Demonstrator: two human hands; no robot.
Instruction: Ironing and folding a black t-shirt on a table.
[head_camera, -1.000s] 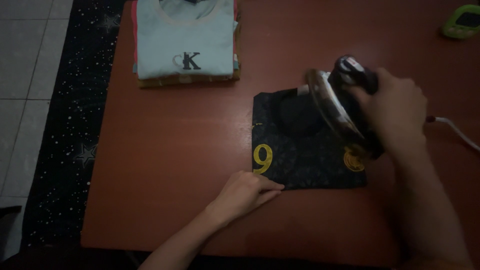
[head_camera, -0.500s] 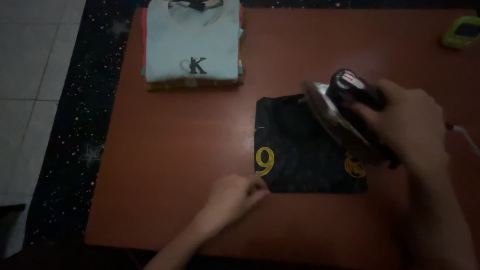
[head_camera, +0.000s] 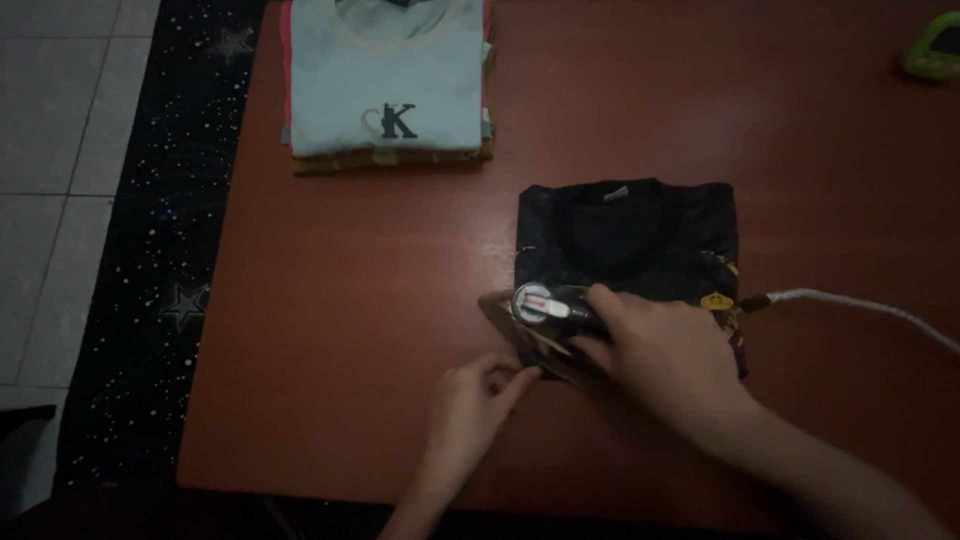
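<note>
- Careful: your right hand (head_camera: 660, 350) grips the iron (head_camera: 545, 325) on the folded black shirt's (head_camera: 625, 235) near-left corner, mid-worktop (head_camera: 350, 300).
- Your left hand (head_camera: 470, 405), fingers loosely curled, pins the hem just beside the soleplate; drifting closer risks a burn.

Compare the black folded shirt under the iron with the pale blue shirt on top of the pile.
The black shirt lies alone on the table; the pale blue shirt tops a pile of folded clothes. The black shirt has the iron on its near edge, with the right hand on the iron and the left hand beside it; the pale blue shirt is untouched. Both are folded, collar away.
</note>
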